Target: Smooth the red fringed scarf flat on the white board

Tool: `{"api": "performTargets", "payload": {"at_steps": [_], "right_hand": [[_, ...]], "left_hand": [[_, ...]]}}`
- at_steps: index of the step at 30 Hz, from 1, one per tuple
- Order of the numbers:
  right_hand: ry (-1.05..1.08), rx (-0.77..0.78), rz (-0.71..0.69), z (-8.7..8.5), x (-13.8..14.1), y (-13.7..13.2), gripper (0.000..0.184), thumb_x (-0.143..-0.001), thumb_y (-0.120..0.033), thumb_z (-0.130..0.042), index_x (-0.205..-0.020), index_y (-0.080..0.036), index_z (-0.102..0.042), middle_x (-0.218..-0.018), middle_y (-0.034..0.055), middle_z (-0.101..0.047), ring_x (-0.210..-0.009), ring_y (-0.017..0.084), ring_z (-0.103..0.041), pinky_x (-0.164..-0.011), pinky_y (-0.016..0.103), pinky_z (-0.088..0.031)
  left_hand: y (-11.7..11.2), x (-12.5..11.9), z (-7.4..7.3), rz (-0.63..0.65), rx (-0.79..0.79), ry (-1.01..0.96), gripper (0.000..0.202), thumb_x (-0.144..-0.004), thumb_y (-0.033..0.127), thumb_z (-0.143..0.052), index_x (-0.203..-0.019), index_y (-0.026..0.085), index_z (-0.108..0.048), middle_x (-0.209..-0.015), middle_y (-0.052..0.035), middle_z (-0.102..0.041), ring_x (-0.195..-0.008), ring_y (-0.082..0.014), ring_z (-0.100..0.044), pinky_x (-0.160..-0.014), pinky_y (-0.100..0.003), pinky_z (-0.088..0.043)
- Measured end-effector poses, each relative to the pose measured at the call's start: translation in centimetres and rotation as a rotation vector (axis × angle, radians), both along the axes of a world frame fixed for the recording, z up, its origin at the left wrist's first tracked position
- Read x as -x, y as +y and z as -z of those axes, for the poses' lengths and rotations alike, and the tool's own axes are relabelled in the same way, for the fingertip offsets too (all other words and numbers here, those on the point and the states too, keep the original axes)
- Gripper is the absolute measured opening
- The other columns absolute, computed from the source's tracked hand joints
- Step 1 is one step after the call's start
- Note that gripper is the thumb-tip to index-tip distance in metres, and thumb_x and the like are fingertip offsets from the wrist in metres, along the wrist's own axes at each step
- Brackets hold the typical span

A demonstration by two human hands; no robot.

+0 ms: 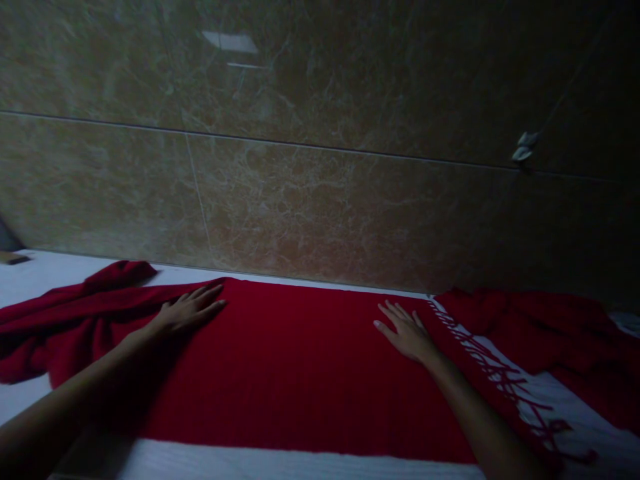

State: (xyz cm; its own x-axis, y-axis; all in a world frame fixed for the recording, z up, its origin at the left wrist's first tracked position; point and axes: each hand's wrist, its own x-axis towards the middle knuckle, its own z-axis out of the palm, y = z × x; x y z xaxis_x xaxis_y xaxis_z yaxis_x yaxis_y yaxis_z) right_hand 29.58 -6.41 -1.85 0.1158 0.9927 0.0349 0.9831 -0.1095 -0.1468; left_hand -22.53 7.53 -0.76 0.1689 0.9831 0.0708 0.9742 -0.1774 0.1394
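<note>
A red fringed scarf (300,373) lies spread flat across the white surface, its left part bunched in loose folds. My left hand (187,311) rests on the scarf where the flat part meets the folds, fingers stretched out. Toward the fringed right end, my right hand (404,331) lies flat on the cloth with its fingers spread. The tassels (493,367) run along the right edge, partly tangled near the front. Neither hand grips the fabric.
A second heap of red cloth (545,333) lies crumpled to the right of the tassels. Behind the white surface (240,460) rises a brown marbled tile wall (300,200). A small pale fitting (524,147) with a cord is on the wall. A brown object (13,258) sits at far left.
</note>
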Motion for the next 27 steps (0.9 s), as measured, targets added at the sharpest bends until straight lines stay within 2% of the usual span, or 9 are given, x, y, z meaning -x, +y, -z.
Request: {"api": "performTargets", "payload": {"at_steps": [3, 6, 8, 10, 13, 16, 20, 24, 27], "right_hand": [[0.011, 0.002, -0.006, 0.0, 0.0, 0.2, 0.063, -0.103, -0.054, -0.037, -0.158, -0.023, -0.037, -0.167, 0.0070, -0.025, -0.156, 0.027, -0.018, -0.126, 0.057, -0.011], [0.024, 0.012, 0.006, -0.3, -0.2, 0.2, 0.065, -0.102, -0.057, -0.038, -0.159, -0.025, -0.036, -0.168, 0.0066, -0.024, -0.156, 0.028, -0.017, -0.125, 0.060, -0.011], [0.027, 0.006, 0.023, -0.6, -0.8, -0.1, 0.066, -0.102, -0.058, -0.036, -0.160, -0.026, -0.034, -0.169, 0.0060, -0.021, -0.157, 0.028, -0.014, -0.125, 0.062, -0.010], [0.026, -0.006, 0.050, -0.6, -1.8, -0.5, 0.066, -0.103, -0.056, -0.033, -0.160, -0.024, -0.032, -0.169, 0.0068, -0.019, -0.157, 0.029, -0.011, -0.124, 0.063, -0.009], [0.031, 0.002, 0.082, -0.5, -3.5, -0.8, 0.067, -0.102, -0.054, -0.034, -0.159, -0.018, -0.036, -0.167, 0.0113, -0.025, -0.156, 0.032, -0.015, -0.124, 0.063, -0.011], [0.040, 0.001, 0.068, -0.6, -4.6, -0.2, 0.066, -0.102, -0.054, -0.033, -0.157, -0.017, -0.040, -0.165, 0.0127, -0.031, -0.155, 0.031, -0.022, -0.125, 0.059, -0.016], [0.036, -0.042, 0.028, -1.2, -4.6, 2.2, 0.063, -0.104, -0.051, -0.029, -0.156, -0.018, -0.041, -0.167, 0.0097, -0.028, -0.155, 0.027, -0.020, -0.127, 0.049, -0.017], [0.042, -0.004, 0.032, -0.8, -4.7, 3.8, 0.061, -0.104, -0.049, -0.032, -0.157, -0.019, -0.040, -0.167, 0.0096, -0.027, -0.155, 0.028, -0.021, -0.125, 0.054, -0.019], [0.032, 0.019, 0.047, -0.1, -4.8, 3.8, 0.061, -0.104, -0.048, -0.033, -0.157, -0.019, -0.039, -0.167, 0.0090, -0.026, -0.156, 0.028, -0.019, -0.126, 0.057, -0.014]], "left_hand": [[0.6, 0.6, -0.3, -0.015, 0.104, -0.029, 0.081, -0.091, 0.076, -0.026, -0.161, 0.034, -0.028, -0.170, -0.0101, -0.021, -0.152, -0.0446, -0.025, -0.115, -0.074, -0.024], [0.2, 0.3, -1.8, -0.012, 0.136, -0.009, 0.079, -0.093, 0.072, -0.028, -0.161, 0.033, -0.027, -0.171, -0.0080, -0.018, -0.153, -0.0423, -0.024, -0.116, -0.073, -0.023], [-0.5, -0.4, -2.7, -0.010, 0.110, 0.033, 0.076, -0.095, 0.067, -0.030, -0.160, 0.027, -0.032, -0.169, -0.0109, -0.025, -0.151, -0.0428, -0.030, -0.114, -0.073, -0.027], [-1.4, -1.3, -3.3, -0.013, 0.033, 0.067, 0.072, -0.097, 0.061, -0.029, -0.156, 0.021, -0.041, -0.162, -0.0155, -0.040, -0.144, -0.0433, -0.041, -0.111, -0.070, -0.033], [-2.2, -2.6, -3.7, -0.046, -0.067, 0.068, 0.069, -0.099, 0.059, -0.025, -0.147, 0.018, -0.052, -0.152, -0.0176, -0.053, -0.136, -0.0421, -0.050, -0.109, -0.063, -0.037], [-1.8, -3.9, -3.6, -0.030, -0.077, 0.025, 0.070, -0.098, 0.062, -0.023, -0.142, 0.018, -0.056, -0.152, -0.0159, -0.054, -0.135, -0.0407, -0.052, -0.109, -0.060, -0.038], [0.0, -5.5, -3.3, -0.019, -0.026, -0.045, 0.073, -0.096, 0.064, -0.022, -0.138, 0.018, -0.059, -0.145, -0.0171, -0.059, -0.131, -0.0401, -0.055, -0.106, -0.059, -0.042], [1.2, -6.1, -1.9, -0.050, -0.051, -0.026, 0.069, -0.096, 0.058, -0.022, -0.138, 0.019, -0.060, -0.149, -0.0172, -0.056, -0.134, -0.0406, -0.052, -0.107, -0.063, -0.040], [1.9, -4.7, -0.7, -0.036, -0.069, 0.008, 0.067, -0.098, 0.054, -0.023, -0.148, 0.019, -0.052, -0.159, -0.0153, -0.044, -0.145, -0.0378, -0.041, -0.114, -0.064, -0.032]]}}
